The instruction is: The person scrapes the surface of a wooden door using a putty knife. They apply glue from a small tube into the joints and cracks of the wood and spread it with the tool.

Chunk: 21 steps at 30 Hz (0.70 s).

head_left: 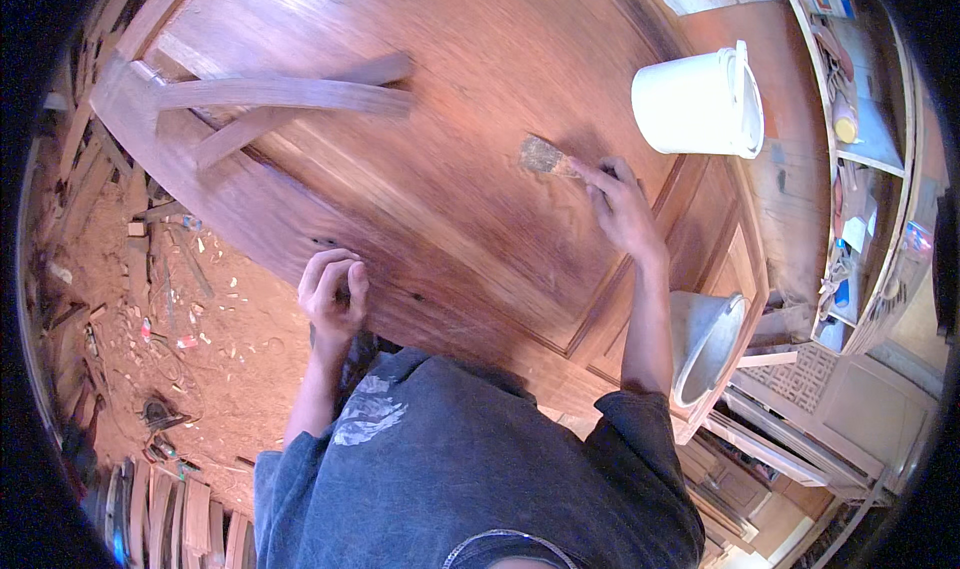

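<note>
My right hand [622,207] is closed round the handle of a paintbrush [545,156]. The brush's worn, pale bristles point left, over the broad reddish-brown wooden door panel [450,169] in front of me. Around the brush the wood looks darker and wet in patches. My left hand [335,291] is a loose fist at the panel's near left edge, with no object showing in it; whether it touches the wood I cannot tell. Two crossed wooden strips, among them a curved slat [290,94], lie at the panel's far left.
A white plastic bucket [685,104] stands at the panel's far right. Nearer my right arm is a grey metal basin [710,344]. Shelves [870,159] with tools line the right side. Wood scraps and shavings litter the earthen floor [230,359] at left, beside stacked boards [165,514].
</note>
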Each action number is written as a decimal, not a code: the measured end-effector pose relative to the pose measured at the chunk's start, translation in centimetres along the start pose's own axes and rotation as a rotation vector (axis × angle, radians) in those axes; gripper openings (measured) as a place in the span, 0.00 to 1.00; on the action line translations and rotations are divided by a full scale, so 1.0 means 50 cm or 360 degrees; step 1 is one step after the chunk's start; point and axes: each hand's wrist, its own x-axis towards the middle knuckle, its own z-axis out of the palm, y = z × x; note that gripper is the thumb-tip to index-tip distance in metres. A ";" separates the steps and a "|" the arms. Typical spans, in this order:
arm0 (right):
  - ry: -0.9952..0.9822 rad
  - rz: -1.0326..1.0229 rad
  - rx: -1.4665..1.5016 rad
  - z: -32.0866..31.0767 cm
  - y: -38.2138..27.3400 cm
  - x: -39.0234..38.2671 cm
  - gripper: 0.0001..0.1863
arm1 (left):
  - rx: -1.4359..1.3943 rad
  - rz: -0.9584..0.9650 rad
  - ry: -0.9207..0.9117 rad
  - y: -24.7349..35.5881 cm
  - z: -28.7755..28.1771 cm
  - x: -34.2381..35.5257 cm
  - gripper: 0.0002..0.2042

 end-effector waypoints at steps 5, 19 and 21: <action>-0.0007 0.0090 -0.0110 -0.063 0.049 -0.009 0.21 | -0.0013 -0.0062 0.0001 0.010 -0.003 0.003 0.04; -0.0127 0.0041 -0.0074 -0.072 0.023 0.054 0.17 | -0.0041 -0.0014 0.0034 0.004 -0.001 -0.002 0.04; -0.0101 0.0079 -0.0159 -0.089 0.062 0.047 0.17 | -0.0036 -0.0010 0.0034 0.005 -0.003 0.002 0.04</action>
